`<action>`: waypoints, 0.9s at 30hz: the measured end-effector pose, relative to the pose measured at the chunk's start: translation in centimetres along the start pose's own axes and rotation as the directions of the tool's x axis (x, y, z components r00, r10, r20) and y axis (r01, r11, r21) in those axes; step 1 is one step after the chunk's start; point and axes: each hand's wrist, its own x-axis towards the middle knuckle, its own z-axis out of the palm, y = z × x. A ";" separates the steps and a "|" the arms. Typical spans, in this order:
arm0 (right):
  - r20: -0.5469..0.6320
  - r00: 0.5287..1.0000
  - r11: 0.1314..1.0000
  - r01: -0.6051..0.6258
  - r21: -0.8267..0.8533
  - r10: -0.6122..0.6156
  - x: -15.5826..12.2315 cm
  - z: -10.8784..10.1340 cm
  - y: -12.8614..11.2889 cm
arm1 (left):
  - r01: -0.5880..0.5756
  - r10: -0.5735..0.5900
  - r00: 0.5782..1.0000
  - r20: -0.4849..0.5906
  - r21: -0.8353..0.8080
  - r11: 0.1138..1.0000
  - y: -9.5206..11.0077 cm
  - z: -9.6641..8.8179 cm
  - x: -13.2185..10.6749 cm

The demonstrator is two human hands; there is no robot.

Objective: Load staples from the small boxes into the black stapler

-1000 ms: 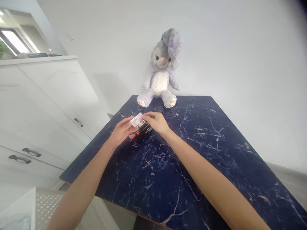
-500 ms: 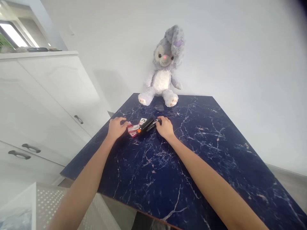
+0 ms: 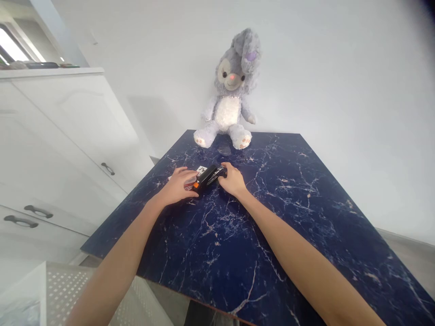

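Note:
A black stapler (image 3: 207,175) with an orange end lies on the dark blue marble table (image 3: 272,217), towards its far left part. My left hand (image 3: 178,185) rests at the stapler's orange end, fingers curled over small red and white boxes (image 3: 201,170) that mostly hide beneath it. My right hand (image 3: 231,179) touches the stapler's other end with fingertips pinched at its metal tip.
A grey plush rabbit (image 3: 231,90) sits at the table's far edge against the white wall. White cabinets with dark handles (image 3: 108,168) stand to the left. A white perforated surface (image 3: 68,290) lies at the lower left, below the table's near edge.
A second ago both hands held a small red and white box above the stapler. The box was set down, and both hands now rest at the stapler's two ends.

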 end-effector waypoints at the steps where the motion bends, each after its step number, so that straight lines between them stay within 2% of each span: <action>1: 0.007 1.000 1.000 0.005 0.009 -0.005 0.0 -0.1 -0.1 | -0.009 0.009 1.000 -0.008 0.004 1.000 0.0 0.0 0.0; 13: 0.100 0.983 0.980 0.135 0.146 -0.151 -0.3 0.4 -0.4 | -0.126 0.133 0.986 -0.102 0.072 0.989 0.1 0.8 0.3; 20: 0.150 0.979 0.972 0.104 0.211 -0.138 -0.2 0.4 -0.2 | -0.119 0.133 0.983 -0.123 0.116 0.986 -0.2 1.0 0.3; 23: 0.150 0.978 0.970 0.110 0.218 -0.145 -0.4 0.6 -0.5 | -0.103 0.115 0.988 -0.106 0.118 0.988 -0.1 1.1 0.4; 27: 0.123 0.988 0.970 0.059 0.238 -0.090 -0.5 0.8 -1.0 | -0.071 0.077 0.995 -0.060 0.102 0.992 0.2 1.0 0.5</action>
